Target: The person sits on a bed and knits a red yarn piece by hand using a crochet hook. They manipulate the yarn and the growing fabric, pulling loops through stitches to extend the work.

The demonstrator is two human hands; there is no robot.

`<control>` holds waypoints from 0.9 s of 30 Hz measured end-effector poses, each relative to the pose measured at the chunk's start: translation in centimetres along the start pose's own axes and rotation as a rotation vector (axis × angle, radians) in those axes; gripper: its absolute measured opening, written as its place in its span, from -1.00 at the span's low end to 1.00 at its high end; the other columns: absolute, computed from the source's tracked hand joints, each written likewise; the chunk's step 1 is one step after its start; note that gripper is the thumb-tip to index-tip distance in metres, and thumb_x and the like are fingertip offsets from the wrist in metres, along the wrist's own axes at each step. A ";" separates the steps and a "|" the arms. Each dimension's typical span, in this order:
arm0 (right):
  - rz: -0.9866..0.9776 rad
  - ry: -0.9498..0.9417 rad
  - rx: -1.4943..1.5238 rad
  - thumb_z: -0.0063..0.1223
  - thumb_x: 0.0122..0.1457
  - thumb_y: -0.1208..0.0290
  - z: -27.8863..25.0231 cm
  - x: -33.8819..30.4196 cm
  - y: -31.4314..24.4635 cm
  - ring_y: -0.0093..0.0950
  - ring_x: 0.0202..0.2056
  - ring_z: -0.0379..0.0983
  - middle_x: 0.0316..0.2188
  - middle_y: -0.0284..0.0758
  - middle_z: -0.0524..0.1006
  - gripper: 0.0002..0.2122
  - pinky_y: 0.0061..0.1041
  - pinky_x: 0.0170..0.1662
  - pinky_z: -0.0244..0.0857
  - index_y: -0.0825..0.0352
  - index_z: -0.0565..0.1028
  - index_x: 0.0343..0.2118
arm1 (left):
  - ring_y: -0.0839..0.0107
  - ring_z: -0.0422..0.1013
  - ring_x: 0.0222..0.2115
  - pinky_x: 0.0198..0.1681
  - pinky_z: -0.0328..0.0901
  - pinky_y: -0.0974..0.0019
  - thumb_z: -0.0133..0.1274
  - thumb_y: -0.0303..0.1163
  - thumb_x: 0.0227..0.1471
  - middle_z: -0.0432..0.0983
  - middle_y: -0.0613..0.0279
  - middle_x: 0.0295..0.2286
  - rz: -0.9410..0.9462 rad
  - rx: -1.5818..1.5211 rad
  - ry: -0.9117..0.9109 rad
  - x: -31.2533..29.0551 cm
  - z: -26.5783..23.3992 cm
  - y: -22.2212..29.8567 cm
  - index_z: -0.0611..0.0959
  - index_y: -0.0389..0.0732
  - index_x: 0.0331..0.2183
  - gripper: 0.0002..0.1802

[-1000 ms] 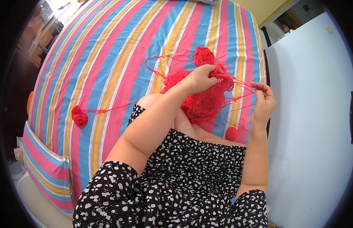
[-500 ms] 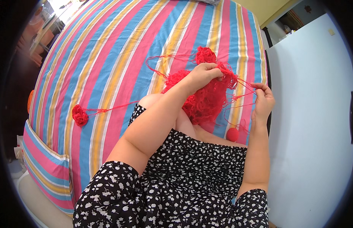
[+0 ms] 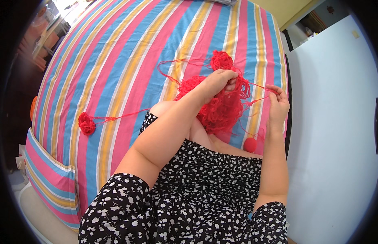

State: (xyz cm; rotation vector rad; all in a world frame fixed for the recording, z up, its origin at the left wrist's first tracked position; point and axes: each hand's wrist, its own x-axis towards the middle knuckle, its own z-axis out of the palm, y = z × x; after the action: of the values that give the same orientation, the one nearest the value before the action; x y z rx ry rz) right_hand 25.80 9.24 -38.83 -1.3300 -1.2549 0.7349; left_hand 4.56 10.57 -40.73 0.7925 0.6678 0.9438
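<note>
A large tangled heap of red yarn [image 3: 222, 112] lies by my bent leg on the striped bed. My left hand [image 3: 222, 82] is closed on a bunch of its loops at the heap's upper right side. Over to the right, my right hand [image 3: 279, 103] pinches a strand between thumb and fingers, and the yarn stretches taut between the two hands. A small, tightly wound red yarn ball [image 3: 250, 144] rests below, near my thigh, with loose strands around it. Just beyond my left hand sits a smaller red clump [image 3: 222, 60].
Another red yarn bundle [image 3: 87, 123] lies to the left, its strands running toward my knee. The striped bedsheet [image 3: 128, 73] spreads under everything. A pale blue-white panel [image 3: 331, 122] stands close along the bed's right edge. A folded striped corner [image 3: 50, 175] is at the lower left.
My right hand has drawn slightly in to the left and its fingers have closed more. My left hand has shifted a little on the loops, which hang less spread out.
</note>
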 end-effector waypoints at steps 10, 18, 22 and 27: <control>0.174 -0.103 0.418 0.00 0.10 0.51 2.6 -3.9 -3.3 -0.61 -0.32 0.37 -0.24 -0.28 0.44 -0.74 -0.63 -0.18 0.27 0.43 0.32 -0.14 | 0.61 0.11 -0.68 -0.59 0.13 0.50 -0.18 -0.29 0.07 0.18 0.44 -0.69 -0.103 -0.191 -0.005 -0.1 0.0 0.0 0.30 -0.11 -0.63 -0.73; 0.057 -0.278 0.102 0.14 0.03 0.51 5.6 -3.9 -2.1 -0.51 -0.14 0.33 -0.17 -0.27 0.38 -0.57 -0.52 -0.07 0.26 0.42 0.24 -0.04 | 0.62 0.15 -0.67 -0.57 0.16 0.54 -0.16 -0.30 0.06 0.20 0.45 -0.66 -0.082 -0.275 -0.049 -0.4 0.4 -0.3 0.35 -0.12 -0.62 -0.75; 0.185 -0.319 0.163 0.12 0.02 0.57 5.7 -3.4 -2.7 -0.55 -0.19 0.34 -0.21 -0.30 0.38 -0.60 -0.57 -0.13 0.30 0.42 0.27 -0.07 | 0.65 0.12 -0.68 -0.61 0.09 0.56 -0.17 -0.23 0.08 0.19 0.48 -0.68 -0.087 -0.234 -0.162 -0.4 -0.4 -0.2 0.33 -0.09 -0.63 -0.70; 0.161 -0.267 0.133 0.03 -0.01 0.67 5.3 -3.0 -2.6 -0.61 -0.27 0.32 -0.30 -0.36 0.36 -0.64 -0.63 -0.21 0.30 0.43 0.29 -0.10 | 0.66 0.10 -0.67 -0.58 0.08 0.56 0.00 -0.22 0.03 0.20 0.50 -0.67 0.004 -0.146 -0.140 -0.3 -0.5 -0.2 0.38 -0.07 -0.59 -0.74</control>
State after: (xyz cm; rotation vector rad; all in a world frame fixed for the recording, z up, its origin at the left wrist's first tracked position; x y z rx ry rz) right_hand 19.44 7.54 -38.07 -1.2625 -1.2916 1.1204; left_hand 4.11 10.39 -41.08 0.7228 0.4700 0.9209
